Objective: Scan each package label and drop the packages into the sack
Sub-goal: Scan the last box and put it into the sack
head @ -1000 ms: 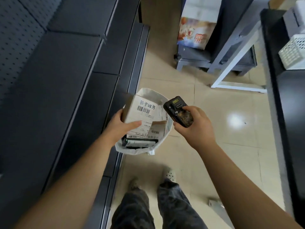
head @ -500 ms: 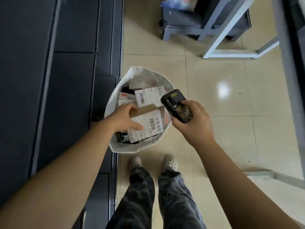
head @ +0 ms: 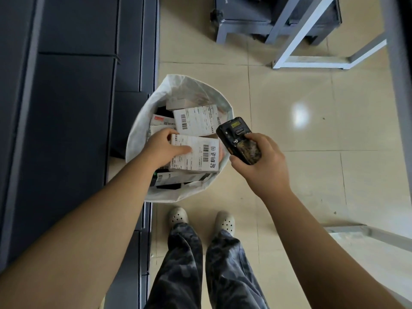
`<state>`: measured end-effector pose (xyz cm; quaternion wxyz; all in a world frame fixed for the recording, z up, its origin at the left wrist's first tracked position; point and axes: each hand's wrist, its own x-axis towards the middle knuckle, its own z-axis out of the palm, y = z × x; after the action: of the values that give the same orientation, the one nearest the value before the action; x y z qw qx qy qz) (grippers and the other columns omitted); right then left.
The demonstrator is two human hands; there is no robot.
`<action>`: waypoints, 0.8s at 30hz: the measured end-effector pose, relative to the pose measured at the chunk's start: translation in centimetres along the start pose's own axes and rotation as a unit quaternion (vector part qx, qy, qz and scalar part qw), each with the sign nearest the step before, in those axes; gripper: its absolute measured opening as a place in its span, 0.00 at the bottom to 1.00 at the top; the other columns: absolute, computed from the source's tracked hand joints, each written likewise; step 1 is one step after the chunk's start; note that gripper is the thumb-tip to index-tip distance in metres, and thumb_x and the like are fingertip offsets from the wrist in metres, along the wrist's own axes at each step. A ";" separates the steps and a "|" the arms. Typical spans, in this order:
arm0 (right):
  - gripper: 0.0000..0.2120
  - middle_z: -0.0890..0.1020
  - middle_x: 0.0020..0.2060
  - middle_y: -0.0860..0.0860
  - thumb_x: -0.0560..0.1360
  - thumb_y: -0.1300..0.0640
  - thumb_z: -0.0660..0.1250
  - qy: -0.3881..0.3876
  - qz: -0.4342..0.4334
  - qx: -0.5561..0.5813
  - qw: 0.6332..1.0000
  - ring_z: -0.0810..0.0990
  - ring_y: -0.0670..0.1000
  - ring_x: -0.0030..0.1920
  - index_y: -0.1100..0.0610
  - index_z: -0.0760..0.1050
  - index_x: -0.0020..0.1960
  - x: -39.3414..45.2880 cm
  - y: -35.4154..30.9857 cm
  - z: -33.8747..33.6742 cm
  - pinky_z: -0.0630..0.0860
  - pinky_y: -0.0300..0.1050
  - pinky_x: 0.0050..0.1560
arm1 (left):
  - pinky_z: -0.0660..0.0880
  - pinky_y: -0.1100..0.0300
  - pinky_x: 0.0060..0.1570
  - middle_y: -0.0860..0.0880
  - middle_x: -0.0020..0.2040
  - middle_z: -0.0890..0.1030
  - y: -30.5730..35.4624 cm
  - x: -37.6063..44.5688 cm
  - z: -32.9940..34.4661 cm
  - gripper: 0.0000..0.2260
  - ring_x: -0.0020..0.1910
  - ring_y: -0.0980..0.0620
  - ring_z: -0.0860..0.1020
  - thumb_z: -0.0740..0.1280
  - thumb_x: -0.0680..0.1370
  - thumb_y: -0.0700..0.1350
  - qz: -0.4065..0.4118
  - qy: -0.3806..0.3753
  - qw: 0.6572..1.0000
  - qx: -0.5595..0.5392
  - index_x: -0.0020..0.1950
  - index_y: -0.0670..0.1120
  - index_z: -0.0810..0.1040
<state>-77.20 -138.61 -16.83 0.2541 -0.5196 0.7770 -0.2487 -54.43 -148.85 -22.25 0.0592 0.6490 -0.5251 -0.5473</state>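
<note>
A box [head: 193, 152] is gripped by the left hand [head: 163, 148] just over the mouth of the sack [head: 138, 139], thumb laid across the label, fingers curled round the far edge; the scanner [head: 239, 140] is clasped in the right hand [head: 265, 162], thumb on its keys, its head just beside the box's right end; the two hands are held near each other but not touching. The sack is stood on the floor [head: 289, 108] against a dark shelf [head: 66, 108], and other labelled packages [head: 196, 120] are already heaped inside it. The step in hand is judged to be the release; whether the label has been read cannot be told, since the scanner's screen is too small to make out. For a clean drop, the box should be kept flat and centred over the opening, well inside the near rim, then let go low so it settles on the pile rather than tipping out; the scanner is best kept clear of the sack's edge.
</note>
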 end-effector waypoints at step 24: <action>0.25 0.78 0.58 0.44 0.67 0.50 0.76 -0.028 0.005 0.029 0.999 0.76 0.44 0.53 0.49 0.76 0.63 0.6 1.7 0.4 0.71 0.39 0.49 | 0.71 0.56 0.54 0.49 0.63 0.79 -1.2 -0.4 4.7 0.23 0.59 0.49 0.78 0.75 0.74 0.48 -0.045 0.133 0.989 -0.041 0.67 0.47 0.74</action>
<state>-78.25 -138.61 -18.33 0.2922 -0.5146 0.7646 -0.2553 -57.29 -145.72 -24.63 0.1304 0.7360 -0.4599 -0.4794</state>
